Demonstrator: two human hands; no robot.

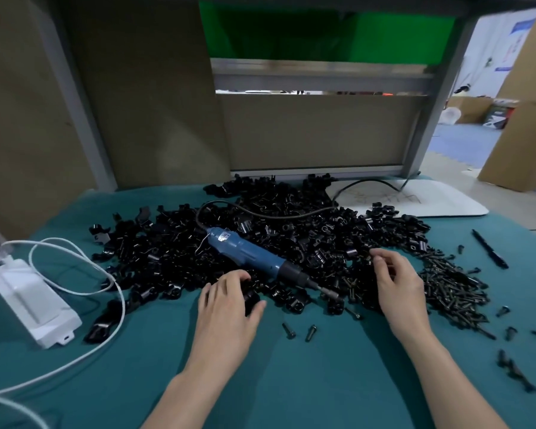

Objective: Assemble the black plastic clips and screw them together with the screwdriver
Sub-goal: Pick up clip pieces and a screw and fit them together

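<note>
While left hand (229,308) grips glossy clip (252,298), blue screwdriver (248,252) nearby

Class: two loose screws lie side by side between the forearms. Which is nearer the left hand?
The screw on the left; its neighbour lies further toward the right hand.

Figure: the person's arms, seen from the head camera. The left hand (226,308) and right hand (399,292) are bare to the tips of the fingers (387,257). The left forearm (198,382) and right forearm (443,382) are likewise bare, uncovered down to the lower edge of view.
</note>
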